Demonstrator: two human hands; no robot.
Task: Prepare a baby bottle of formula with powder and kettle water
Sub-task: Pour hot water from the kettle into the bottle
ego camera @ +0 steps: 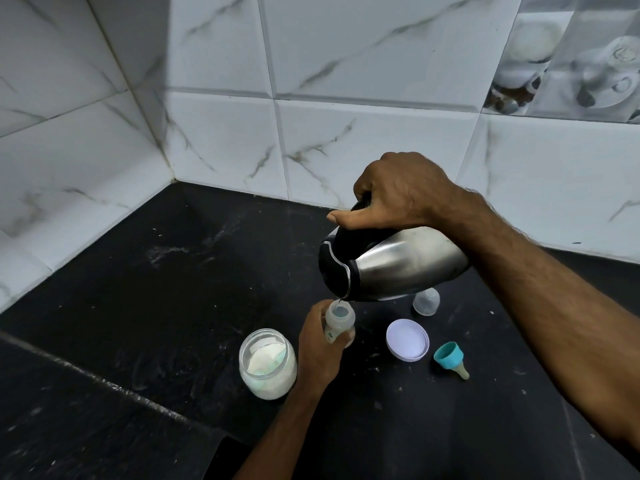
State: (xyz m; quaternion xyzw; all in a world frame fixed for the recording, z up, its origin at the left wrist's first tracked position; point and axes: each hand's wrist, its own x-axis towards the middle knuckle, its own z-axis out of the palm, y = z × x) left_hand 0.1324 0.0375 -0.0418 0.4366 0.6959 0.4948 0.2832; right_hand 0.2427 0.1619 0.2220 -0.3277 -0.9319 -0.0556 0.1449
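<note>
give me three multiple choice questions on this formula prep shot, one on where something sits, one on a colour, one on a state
1. Where does the white lid lie?
A. on the jar
B. on the counter, right of the bottle
C. in the left hand

2. What colour is the teat collar?
A. teal
B. red
C. yellow

3. How is the kettle held?
A. upright on the counter
B. tipped, spout over the bottle mouth
C. upside down

Answers:
1 B: the lid rests flat on the black counter, and the powder jar stands open.
2 A: the ring is teal.
3 B: the right hand tilts it over the bottle, which the left hand holds.
</note>
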